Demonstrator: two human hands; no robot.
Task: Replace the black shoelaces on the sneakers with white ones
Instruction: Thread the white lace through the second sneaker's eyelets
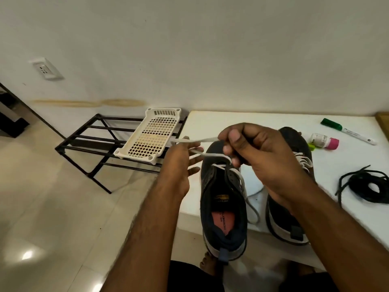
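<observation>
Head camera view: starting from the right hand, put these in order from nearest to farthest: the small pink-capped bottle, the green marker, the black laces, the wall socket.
From the right hand:
1. Small pink-capped bottle, on the table just to its right.
2. Black laces, bundled near the table's right edge, and green marker, near the back right: too close to call.
3. Wall socket, far left on the wall.

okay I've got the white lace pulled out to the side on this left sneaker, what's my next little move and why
Probably draw the white lace snug, then feed its end into the next open eyelet. The right hand pinches it above the near sneaker, the left hand holds it out sideways, and only the toe-end rows look laced. The black laces already lie aside on the table.
</observation>
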